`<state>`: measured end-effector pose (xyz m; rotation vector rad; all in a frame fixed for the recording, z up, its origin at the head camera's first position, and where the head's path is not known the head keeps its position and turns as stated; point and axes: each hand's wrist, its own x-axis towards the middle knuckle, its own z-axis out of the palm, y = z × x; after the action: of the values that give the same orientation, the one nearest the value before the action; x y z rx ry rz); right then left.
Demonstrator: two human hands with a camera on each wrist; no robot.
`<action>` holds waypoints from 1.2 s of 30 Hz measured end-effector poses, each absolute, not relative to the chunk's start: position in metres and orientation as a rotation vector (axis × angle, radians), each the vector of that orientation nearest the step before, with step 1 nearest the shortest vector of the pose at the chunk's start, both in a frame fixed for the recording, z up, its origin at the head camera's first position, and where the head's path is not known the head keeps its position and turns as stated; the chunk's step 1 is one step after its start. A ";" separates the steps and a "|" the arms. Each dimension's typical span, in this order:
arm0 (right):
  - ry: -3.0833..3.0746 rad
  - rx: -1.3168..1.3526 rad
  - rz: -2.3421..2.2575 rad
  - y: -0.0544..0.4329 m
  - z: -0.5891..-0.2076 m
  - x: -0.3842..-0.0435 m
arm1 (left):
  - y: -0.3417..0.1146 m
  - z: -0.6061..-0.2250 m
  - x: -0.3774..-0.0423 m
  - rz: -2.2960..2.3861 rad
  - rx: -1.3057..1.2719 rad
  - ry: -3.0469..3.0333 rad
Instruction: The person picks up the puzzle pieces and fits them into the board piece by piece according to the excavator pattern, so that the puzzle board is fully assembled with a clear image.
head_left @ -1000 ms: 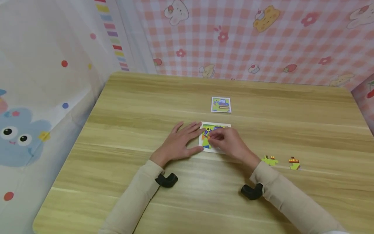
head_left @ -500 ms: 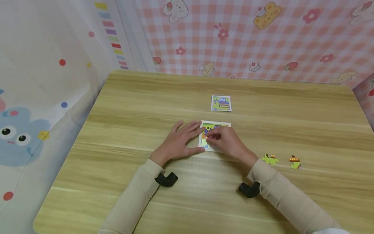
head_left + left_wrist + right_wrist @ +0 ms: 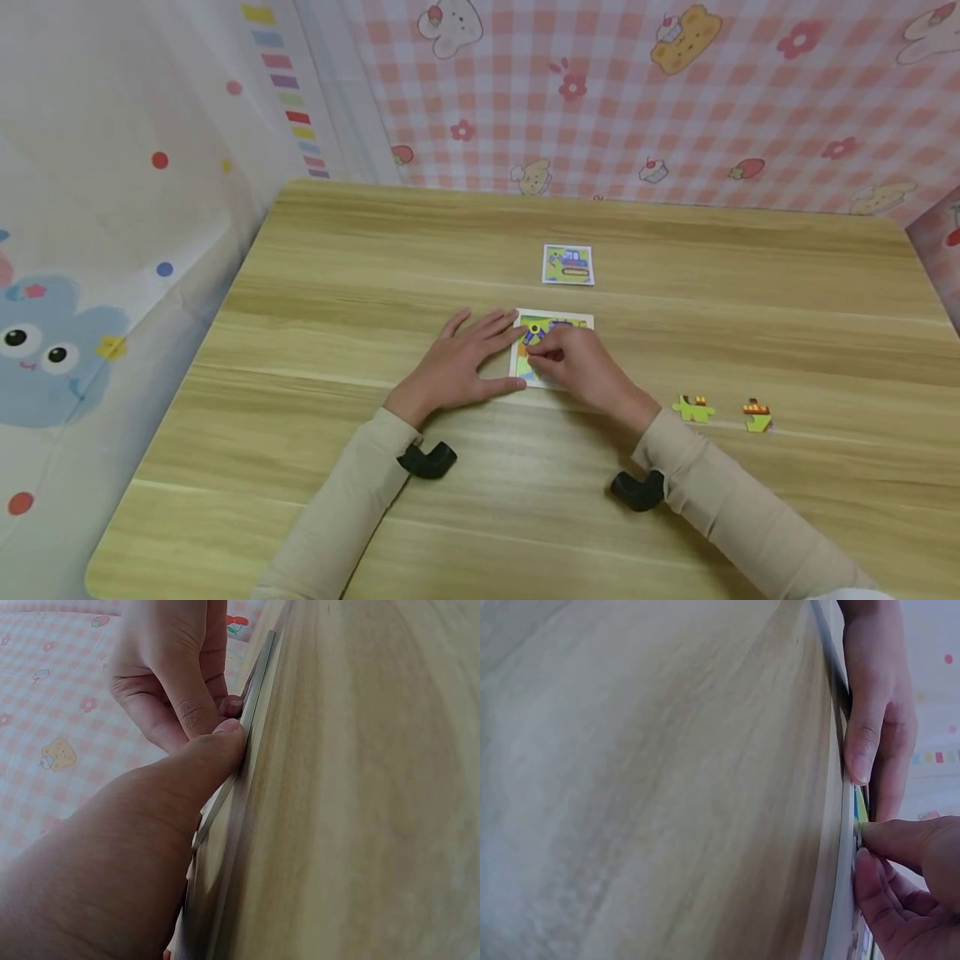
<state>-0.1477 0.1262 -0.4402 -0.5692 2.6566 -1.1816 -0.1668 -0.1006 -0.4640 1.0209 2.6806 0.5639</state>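
Observation:
A small square jigsaw board (image 3: 515,367) with a white border lies flat on the table, its picture partly filled in green, blue and orange. My left hand (image 3: 461,367) rests beside it, fingers spread, with thumb and fingertips on its left edge. Over the board, my right hand (image 3: 585,362) has thumb and index finger together at the picture's left part, pinching a puzzle piece that is mostly hidden. In the right wrist view, the fingertips of my right hand (image 3: 915,885) meet right at the board's surface, close to my left hand (image 3: 881,705).
Beyond the board lies a square picture card (image 3: 567,265) showing a blue excavator. Two loose puzzle pieces, a green one (image 3: 693,409) and a green-and-red one (image 3: 757,415), lie to the right of my right wrist. A checked curtain (image 3: 622,108) hangs behind the table (image 3: 360,250).
My right hand has shifted slightly left and down over the board, its fingertips staying at the picture's left part. The left hand keeps its place, as do the loose pieces.

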 end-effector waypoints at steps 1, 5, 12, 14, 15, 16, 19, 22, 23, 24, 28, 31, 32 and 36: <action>2.653 -0.569 -1.175 0.126 -0.440 -0.148 | -0.101 -0.464 -0.167 0.565 1.021 2.680; 2.636 -0.603 -1.127 0.125 -0.438 -0.148 | -0.101 -0.464 -0.167 0.563 1.020 2.682; 2.658 -0.714 -1.040 0.123 -0.432 -0.149 | -0.100 -0.463 -0.169 0.577 1.023 2.687; 2.667 -0.723 -1.028 0.123 -0.431 -0.149 | -0.100 -0.463 -0.169 0.575 1.024 2.691; 2.671 -0.725 -1.021 0.123 -0.430 -0.148 | -0.100 -0.463 -0.169 0.573 1.025 2.693; 2.673 -0.723 -1.015 0.123 -0.430 -0.148 | -0.100 -0.463 -0.169 0.574 1.027 2.694; 2.671 -0.702 -0.996 0.124 -0.432 -0.146 | -0.100 -0.463 -0.168 0.574 1.031 2.693; 2.677 -0.692 -0.975 0.123 -0.434 -0.142 | -0.101 -0.464 -0.167 0.566 1.032 2.692; 2.684 -0.690 -0.971 0.122 -0.434 -0.141 | -0.101 -0.464 -0.167 0.563 1.032 2.693; 2.694 -0.687 -0.966 0.122 -0.434 -0.140 | -0.102 -0.465 -0.166 0.561 1.031 2.696; 2.722 -0.651 -0.980 0.126 -0.427 -0.137 | -0.101 -0.465 -0.166 0.552 1.033 2.698; 2.720 -0.583 -1.016 0.140 -0.416 -0.136 | -0.100 -0.465 -0.166 0.545 1.034 2.684; 2.723 -0.563 -1.025 0.147 -0.411 -0.136 | -0.100 -0.465 -0.166 0.541 1.035 2.681; 2.767 -0.516 -1.013 0.181 -0.390 -0.131 | -0.101 -0.463 -0.166 0.536 1.030 2.683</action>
<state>-0.1313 0.1815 -0.3904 -0.5156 2.7670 -1.0130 -0.1663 -0.1014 -0.4626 1.0301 2.6834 0.5358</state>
